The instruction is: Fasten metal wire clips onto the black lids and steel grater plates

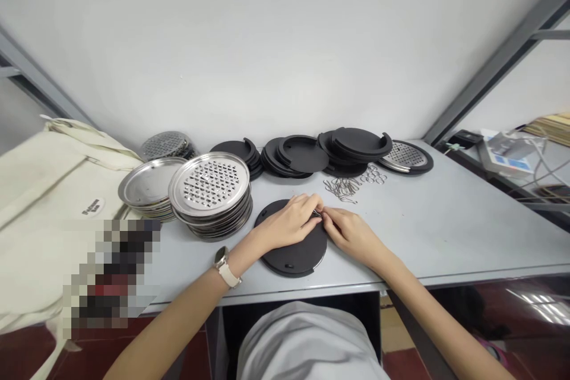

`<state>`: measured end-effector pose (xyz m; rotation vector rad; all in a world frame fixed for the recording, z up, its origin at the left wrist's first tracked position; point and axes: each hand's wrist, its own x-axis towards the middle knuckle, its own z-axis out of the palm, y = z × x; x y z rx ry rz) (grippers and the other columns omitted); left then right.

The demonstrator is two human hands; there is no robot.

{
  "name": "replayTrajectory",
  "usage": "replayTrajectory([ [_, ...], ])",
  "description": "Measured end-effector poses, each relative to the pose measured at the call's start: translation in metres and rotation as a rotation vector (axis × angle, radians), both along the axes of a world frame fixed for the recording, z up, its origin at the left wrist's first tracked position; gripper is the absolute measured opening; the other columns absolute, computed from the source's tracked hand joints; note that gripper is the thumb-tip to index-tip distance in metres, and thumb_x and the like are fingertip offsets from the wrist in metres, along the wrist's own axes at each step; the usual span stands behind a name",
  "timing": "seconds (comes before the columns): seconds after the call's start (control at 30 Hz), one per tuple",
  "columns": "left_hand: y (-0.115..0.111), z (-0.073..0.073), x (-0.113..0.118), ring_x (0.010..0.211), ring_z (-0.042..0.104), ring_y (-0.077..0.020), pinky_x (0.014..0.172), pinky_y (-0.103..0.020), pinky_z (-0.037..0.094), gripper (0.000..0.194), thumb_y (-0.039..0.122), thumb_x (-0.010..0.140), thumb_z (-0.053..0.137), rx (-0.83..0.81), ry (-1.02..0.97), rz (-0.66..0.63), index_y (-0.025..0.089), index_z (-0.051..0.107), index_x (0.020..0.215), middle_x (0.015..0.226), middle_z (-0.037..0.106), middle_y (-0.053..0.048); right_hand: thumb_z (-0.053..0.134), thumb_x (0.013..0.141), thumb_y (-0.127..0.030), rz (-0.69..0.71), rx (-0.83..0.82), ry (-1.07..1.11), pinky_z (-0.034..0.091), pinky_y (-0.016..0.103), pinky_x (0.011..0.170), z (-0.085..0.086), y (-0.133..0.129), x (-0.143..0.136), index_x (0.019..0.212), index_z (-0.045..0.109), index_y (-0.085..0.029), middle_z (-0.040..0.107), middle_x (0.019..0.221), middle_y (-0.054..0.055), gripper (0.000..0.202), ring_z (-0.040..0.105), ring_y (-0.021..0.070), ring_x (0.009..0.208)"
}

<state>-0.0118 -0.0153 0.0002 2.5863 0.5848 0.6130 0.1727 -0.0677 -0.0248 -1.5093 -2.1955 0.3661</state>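
At the bottom middle of the frame is the person's pale grey shirt (307, 344). A watch (221, 255) with a white strap is on the left wrist. Past it is the grey bench (423, 225).

A round black disc (289, 255) lies flat on the bench, in the low middle of the frame. Two little black bumps show on its top, and a shiny strip shows at its lower right edge. The left-hand grip (296, 221) rests on the disc, fingers bent over its upper right side. I cannot tell if those fingers pinch anything. The right-hand grip (350, 236) is just beside the disc, its finger and thumb pinched together on a small metal bit (317, 213). The two hands meet there.

To the left of the disc is a tall pile of grater plates (209, 185), full of holes. Just beside it is a pile of plain metal plates (151, 183). A big cream bag (57, 190) fills the left side of the frame.

Farther back, right of the middle, lie thin metal hooks (342, 188), with metal rings (373, 174) next to them. Behind are three piles of black discs (303, 153) in a row. To their right sits a grater plate in a black rim (405, 157). More grater plates (164, 145) sit back on the left. A white box (507, 157) is at the far right. The pale wall (285, 41) is behind.
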Motion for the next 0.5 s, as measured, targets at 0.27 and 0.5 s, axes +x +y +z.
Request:
replayTrajectory([
  [0.27,0.0018,-0.0039,0.0008,0.104,0.055,-0.0209,0.093,-0.037,0.043,0.016,0.013,0.091,0.045,0.028,-0.011,-0.001,0.019,0.041,0.106,0.105,0.056,-0.007,0.034,0.096,-0.025,-0.010,0.002,0.038,0.038,0.027,0.062,0.0014,-0.0023,-0.0017,0.073,0.044,-0.021,0.056,0.069,0.002,0.026,0.054,0.0173,0.064],
  [0.5,-0.0011,0.0000,0.0015,0.103,0.055,-0.0223,0.094,-0.040,0.041,0.017,0.015,0.092,0.045,0.108,0.012,0.025,0.018,0.043,0.109,0.105,0.057,-0.008,0.034,0.098,-0.029,-0.049,-0.026,0.109,0.041,0.027,0.063,0.0003,-0.0021,-0.0009,0.083,0.051,-0.020,0.062,0.076,0.005,0.025,0.058,0.0182,0.066],
])
